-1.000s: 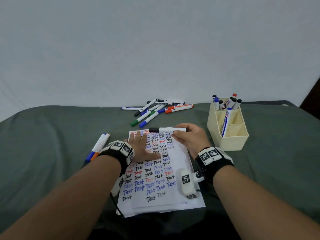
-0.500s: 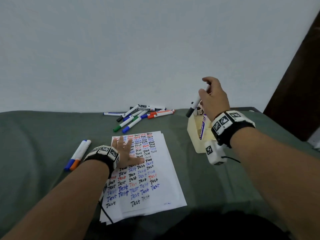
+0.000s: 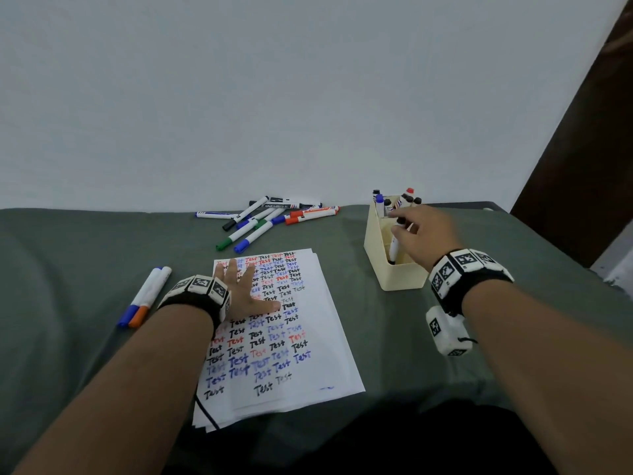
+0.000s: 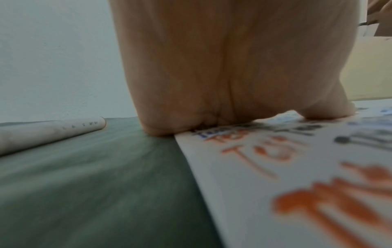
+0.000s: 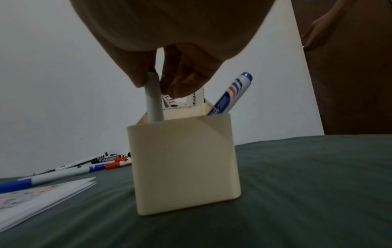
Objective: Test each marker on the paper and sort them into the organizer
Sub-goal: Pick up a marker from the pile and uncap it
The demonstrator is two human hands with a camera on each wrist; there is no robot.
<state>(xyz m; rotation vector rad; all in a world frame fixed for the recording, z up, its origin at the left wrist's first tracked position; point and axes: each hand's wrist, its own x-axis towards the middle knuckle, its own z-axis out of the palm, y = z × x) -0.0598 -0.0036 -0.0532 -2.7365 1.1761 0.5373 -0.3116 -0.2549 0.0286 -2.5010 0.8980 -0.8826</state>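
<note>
A cream organizer (image 3: 400, 279) (image 5: 184, 164) stands right of the paper. My right hand (image 3: 399, 228) (image 5: 158, 83) hovers over it, thumb and fingers pinching the top of a white marker with a black cap (image 3: 394, 250) (image 5: 153, 104). That marker stands upright in the organizer's near compartment. My left hand (image 3: 239, 286) (image 4: 233, 75) lies flat on the upper left of the paper (image 3: 308, 337) (image 4: 275, 167), fingers spread. The sheet is covered with "Test" written in black, blue and red.
Several loose markers (image 3: 267, 217) lie in a pile beyond the paper. Two more markers (image 3: 145, 296) lie side by side left of my left hand. Several capped markers (image 3: 394, 202) stand in the organizer's back compartments. A dark brown panel (image 3: 589, 149) rises at the right.
My right hand carried the black-capped marker from above the paper up over the organizer and lowered it into the near compartment. The left hand stayed flat on the paper.
</note>
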